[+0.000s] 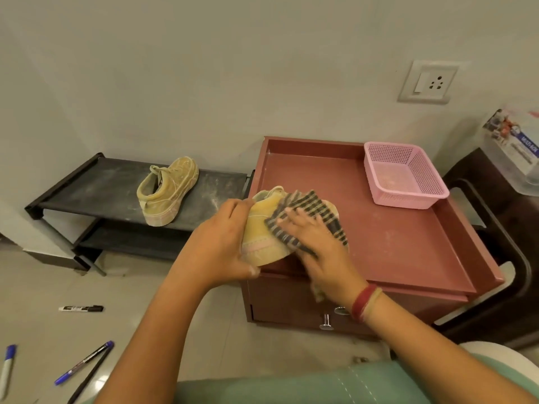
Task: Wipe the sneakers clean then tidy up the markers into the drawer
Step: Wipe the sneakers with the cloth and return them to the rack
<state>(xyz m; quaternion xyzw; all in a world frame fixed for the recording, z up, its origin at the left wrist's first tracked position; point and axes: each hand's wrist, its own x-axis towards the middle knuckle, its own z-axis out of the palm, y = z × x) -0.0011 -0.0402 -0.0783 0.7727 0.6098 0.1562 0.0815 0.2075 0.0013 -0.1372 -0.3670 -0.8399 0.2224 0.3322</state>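
Pressing a checked cloth (306, 207) with spread fingers (300, 222), the right hand (319, 247) meets the tan sneaker (259, 231) the left hand (221, 243) grips.

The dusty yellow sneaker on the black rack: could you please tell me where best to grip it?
Take the dusty yellow canvas sneaker by its heel collar, from above: it stands upright on the black two-shelf rack, heel nearest, its opening facing up and unobstructed.

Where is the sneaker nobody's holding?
Left of centre in the head view, the sneaker stands on the black shoe rack, left of the red cabinet.
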